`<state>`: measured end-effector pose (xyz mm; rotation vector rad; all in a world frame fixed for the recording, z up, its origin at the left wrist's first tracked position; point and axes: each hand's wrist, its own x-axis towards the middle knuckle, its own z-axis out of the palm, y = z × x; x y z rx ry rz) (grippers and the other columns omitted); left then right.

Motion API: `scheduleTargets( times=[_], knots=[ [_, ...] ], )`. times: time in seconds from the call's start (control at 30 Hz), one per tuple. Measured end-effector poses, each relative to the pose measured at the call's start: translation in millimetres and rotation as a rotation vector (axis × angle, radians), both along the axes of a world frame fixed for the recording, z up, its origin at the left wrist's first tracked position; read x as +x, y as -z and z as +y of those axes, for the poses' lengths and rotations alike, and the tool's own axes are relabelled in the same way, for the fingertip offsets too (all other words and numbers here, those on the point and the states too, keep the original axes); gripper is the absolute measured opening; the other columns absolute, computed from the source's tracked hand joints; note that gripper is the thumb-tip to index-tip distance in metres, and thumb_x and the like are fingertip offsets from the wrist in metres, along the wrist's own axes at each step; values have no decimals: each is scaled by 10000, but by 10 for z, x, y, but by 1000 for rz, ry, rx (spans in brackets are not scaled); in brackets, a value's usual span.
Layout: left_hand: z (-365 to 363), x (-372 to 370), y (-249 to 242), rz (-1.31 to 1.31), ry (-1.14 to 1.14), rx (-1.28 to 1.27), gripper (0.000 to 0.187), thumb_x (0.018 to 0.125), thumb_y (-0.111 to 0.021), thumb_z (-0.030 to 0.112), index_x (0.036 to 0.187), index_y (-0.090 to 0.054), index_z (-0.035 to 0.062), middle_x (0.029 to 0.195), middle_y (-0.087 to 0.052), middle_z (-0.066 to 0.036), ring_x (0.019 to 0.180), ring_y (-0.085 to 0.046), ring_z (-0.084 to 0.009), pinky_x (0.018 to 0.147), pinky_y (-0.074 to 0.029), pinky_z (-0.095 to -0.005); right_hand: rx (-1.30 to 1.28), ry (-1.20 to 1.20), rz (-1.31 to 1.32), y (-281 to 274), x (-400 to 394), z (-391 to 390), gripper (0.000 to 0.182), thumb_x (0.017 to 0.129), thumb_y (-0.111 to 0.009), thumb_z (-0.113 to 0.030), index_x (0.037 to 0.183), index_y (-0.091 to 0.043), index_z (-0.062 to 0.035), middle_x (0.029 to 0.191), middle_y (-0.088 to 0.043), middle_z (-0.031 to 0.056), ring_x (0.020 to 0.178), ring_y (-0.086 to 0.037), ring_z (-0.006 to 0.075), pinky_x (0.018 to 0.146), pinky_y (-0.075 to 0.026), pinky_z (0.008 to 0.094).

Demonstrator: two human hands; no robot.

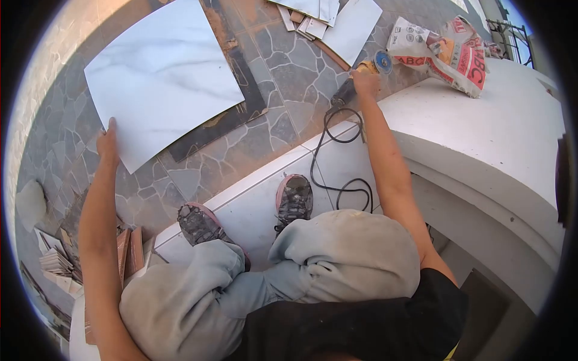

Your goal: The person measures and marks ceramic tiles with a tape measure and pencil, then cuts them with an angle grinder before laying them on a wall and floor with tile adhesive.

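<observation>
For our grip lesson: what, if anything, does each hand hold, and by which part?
Left hand: white tile, by its left edge. Right hand: angle grinder, by its body behind the blue disc.

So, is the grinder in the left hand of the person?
No, the right hand holds the grinder, while the left hand holds the large white tile.

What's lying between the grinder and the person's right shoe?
In the head view, a black cable curves over the white tiled step between the grinder and the right shoe.
</observation>
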<state>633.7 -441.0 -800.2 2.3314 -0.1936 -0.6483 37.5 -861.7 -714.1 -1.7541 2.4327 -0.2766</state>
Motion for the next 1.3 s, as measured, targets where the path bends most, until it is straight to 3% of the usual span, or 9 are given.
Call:
scheduleTargets(
  times=[0.1, 0.17, 0.37, 0.53, 0.63, 0.77, 0.87, 1.07, 1.3],
  knots=[
    [9, 93, -147, -131, 167, 302, 722, 820, -594, 650, 1020, -687, -38, 1016, -691, -181, 951, -654, -295, 831, -487, -388, 115, 12, 97, 594, -485, -55, 632, 731, -767, -348, 1131, -570, 100, 1035, -641, 221, 926, -645, 331, 878, -499, 402],
    [12, 61, -161, -204, 195, 353, 694, 816, -590, 631, 986, -697, -33, 1001, -695, -186, 945, -658, -305, 839, -485, -397, 134, 142, -583, 859, -584, -90, 708, 672, -839, -350, 1113, -578, 137, 1054, -646, 226, 907, -657, 293, 813, -519, 375],
    [-76, -6, -443, -64, 179, 339, 511, 790, -638, 440, 924, -697, -49, 960, -699, -206, 911, -672, -339, 833, -488, -392, -11, 250, -330, 944, -369, -77, 538, 665, -826, -218, 983, -611, 158, 999, -652, 192, 880, -647, 254, 773, -521, 352],
    [-147, -27, -406, -101, 248, 292, 454, 775, -665, 310, 1066, -640, -37, 998, -675, -212, 917, -656, -329, 828, -496, -388, -24, 259, -675, 148, 20, 302, 418, 680, -788, -155, 955, -613, 107, 911, -654, 143, 772, -657, 239, 685, -529, 355],
    [-532, -626, -687, -568, 520, 221, 502, 805, -694, 253, 1239, -554, 42, 1172, -600, -179, 1060, -590, -326, 910, -477, -414, -38, 143, -1177, -137, 44, 367, 335, 744, -757, -135, 975, -609, 57, 847, -647, 113, 698, -670, 227, 614, -551, 358],
    [-986, -1929, -1121, -490, 1230, 74, 561, 814, -734, 280, 1312, -495, 179, 1367, -427, -152, 1292, -418, -354, 1052, -379, -502, 17, -180, -1620, -1063, 499, 601, 367, 781, -757, -177, 990, -577, 65, 827, -631, 123, 684, -666, 211, 621, -607, 398],
    [-1115, -2192, -987, -588, 1394, 337, 654, 866, -675, 267, 1442, -377, 183, 1515, -268, -172, 1428, -233, -399, 1086, -270, -666, 254, -310, -1741, -1526, 864, 866, 427, 822, -743, -224, 1103, -540, 27, 905, -648, 140, 717, -679, 222, 622, -611, 369],
    [-1075, -2130, -1046, -531, 1353, 300, 635, 903, -629, 201, 1472, -348, 167, 1535, -249, -173, 1431, -223, -417, 1029, -359, -662, 655, -357, -1342, -1170, 1115, 1252, 414, 813, -739, -241, 1072, -549, 22, 854, -654, 119, 660, -674, 186, 594, -603, 337],
    [-1303, -1937, -1041, -549, 1270, 359, 606, 898, -636, 197, 1449, -386, 156, 1502, -345, -133, 1382, -332, -393, 1009, -415, -585, 698, -313, -1578, -1035, 1518, 1553, 366, 796, -739, -197, 1030, -572, 28, 828, -657, 110, 637, -670, 182, 588, -601, 332]
  ],
)
